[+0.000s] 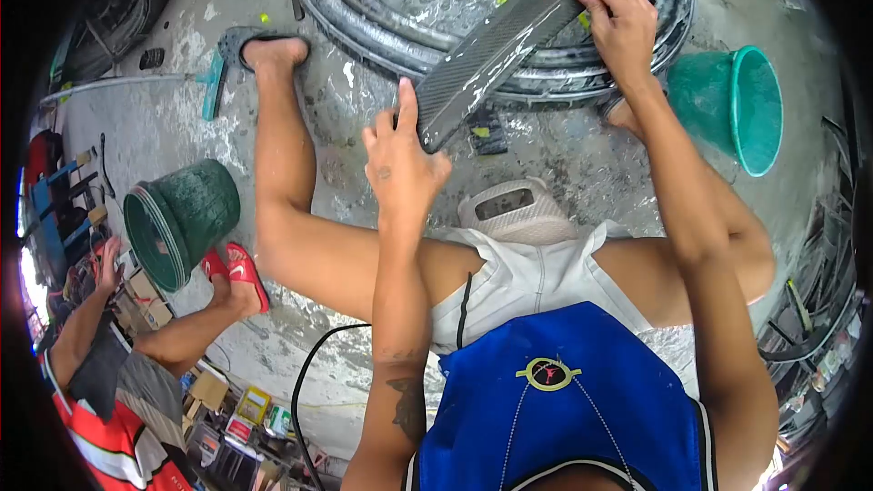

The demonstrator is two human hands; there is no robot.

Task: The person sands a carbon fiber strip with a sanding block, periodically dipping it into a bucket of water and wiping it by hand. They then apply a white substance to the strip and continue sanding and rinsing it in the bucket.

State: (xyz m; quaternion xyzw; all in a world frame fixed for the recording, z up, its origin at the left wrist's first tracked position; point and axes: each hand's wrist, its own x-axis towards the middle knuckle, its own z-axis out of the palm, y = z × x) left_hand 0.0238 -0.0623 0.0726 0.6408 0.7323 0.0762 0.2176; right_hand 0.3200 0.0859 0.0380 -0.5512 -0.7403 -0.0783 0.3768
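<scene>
Nearest the lens: blue jersey with a round emblem, white shorts below it, bare knees spread either side. Person sits low over a stained concrete floor.

Both hands up front on a long dark carbon-weave panel. Panel's long axis runs on a diagonal, low end toward the person's left, high end up and away to the right, leaving the frame at the top. Held clear of the floor, above a coil of black hose.

Left hand: at the panel's lower end, fingers raised along the near edge, thumb on the panel's corner. Gripping that end, though the wrap on the far side is hidden. This hand is the nearer to the body.

Right hand: farther up the panel, fingers curled over its upper edge, closed on it.

Around: teal bucket on its side beyond the right forearm; dark green bucket tipped over at left; white sneaker between the knees; black cable trailing over the floor.

Another person at lower left, red striped sleeve, foot in a red sandal, hand among small boxes.
</scene>
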